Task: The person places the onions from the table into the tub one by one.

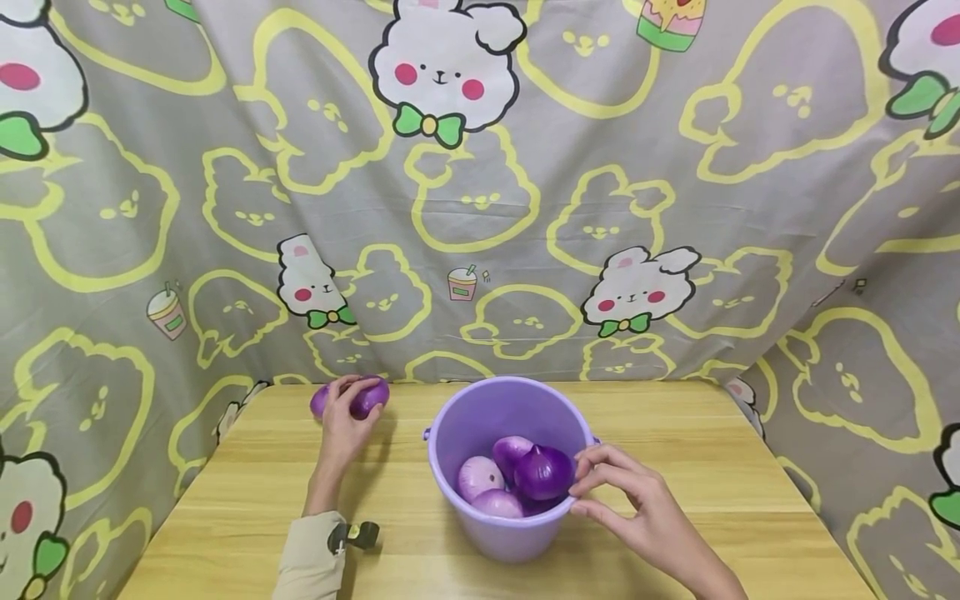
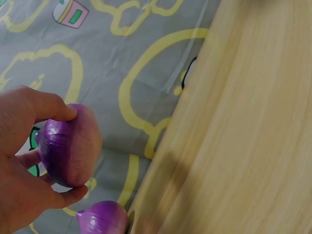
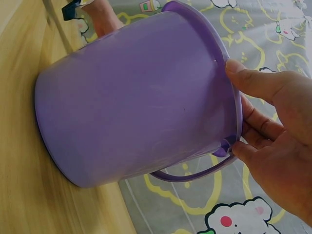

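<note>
My left hand (image 1: 347, 417) grips a purple onion (image 2: 83, 144) near the table's back left, thumb on one side and fingers on the other. A second purple onion (image 2: 103, 218) sits beside it, partly behind the hand in the head view. A purple bucket (image 1: 510, 537) stands upright mid-table. My right hand (image 1: 637, 504) holds its right rim between thumb and fingers. Inside the bucket lie several onions: a dark purple onion (image 1: 542, 473) on top and paler ones, such as a light onion (image 1: 480, 477).
The wooden table (image 1: 405, 517) ends at a patterned grey curtain (image 1: 480, 208) along the back and both sides. The bucket's handle (image 3: 195, 174) hangs down at its far side. A dark strap device (image 1: 352, 536) is on the left wrist.
</note>
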A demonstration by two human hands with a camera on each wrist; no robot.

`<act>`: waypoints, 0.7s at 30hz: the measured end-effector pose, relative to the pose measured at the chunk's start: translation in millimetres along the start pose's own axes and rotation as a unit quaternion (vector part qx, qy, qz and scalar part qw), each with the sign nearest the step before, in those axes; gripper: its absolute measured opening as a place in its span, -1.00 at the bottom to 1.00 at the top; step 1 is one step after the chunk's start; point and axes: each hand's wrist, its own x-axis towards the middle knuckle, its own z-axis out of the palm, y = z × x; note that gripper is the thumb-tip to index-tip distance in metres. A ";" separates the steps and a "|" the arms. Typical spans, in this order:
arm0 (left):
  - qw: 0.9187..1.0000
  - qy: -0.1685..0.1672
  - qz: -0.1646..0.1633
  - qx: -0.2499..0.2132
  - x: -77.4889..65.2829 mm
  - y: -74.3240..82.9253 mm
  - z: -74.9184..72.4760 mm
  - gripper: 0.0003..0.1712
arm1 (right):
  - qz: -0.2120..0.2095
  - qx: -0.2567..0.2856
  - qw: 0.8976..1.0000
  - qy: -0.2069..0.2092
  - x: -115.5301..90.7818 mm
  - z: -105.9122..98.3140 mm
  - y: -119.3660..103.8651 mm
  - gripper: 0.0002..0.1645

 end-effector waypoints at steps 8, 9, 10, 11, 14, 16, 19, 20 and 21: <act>1.000 0.000 -0.006 0.004 2.1 5.3 -3.2 -0.50 | 0.002 -0.002 1.000 0.000 0.2 0.1 -0.3 -0.43; 1.000 0.000 -0.006 0.003 2.4 6.0 -3.7 -0.50 | 0.003 0.000 1.000 -0.001 -0.1 0.1 -0.5 -0.44; 1.000 0.000 -0.006 0.003 2.7 6.6 -4.0 -0.50 | 0.004 0.001 1.000 -0.002 -0.4 0.1 -0.6 -0.44; 1.000 0.000 -0.006 0.003 2.9 7.0 -4.3 -0.50 | 0.004 0.002 1.000 -0.002 -0.6 0.1 -0.8 -0.44; 1.000 -0.001 -0.005 0.002 3.5 7.5 -5.2 -0.51 | 0.005 -0.002 1.000 -0.002 -1.0 -0.6 -1.0 -0.44; 1.000 -0.001 -0.006 0.001 3.6 7.7 -5.5 -0.51 | 0.006 -0.004 1.000 -0.003 -1.4 -0.8 -1.0 -0.44; 1.000 0.000 -0.008 -0.001 3.7 8.0 -6.0 -0.50 | 0.007 -0.005 1.000 -0.005 -1.8 -1.0 -1.0 -0.45; 1.000 0.001 -0.008 -0.002 3.8 8.4 -6.2 -0.50 | 0.007 -0.006 1.000 -0.006 -2.1 -1.2 -1.0 -0.45; 1.000 0.001 -0.007 -0.002 4.0 8.8 -6.3 -0.50 | 0.008 -0.006 1.000 -0.006 -2.3 -1.2 -1.1 -0.46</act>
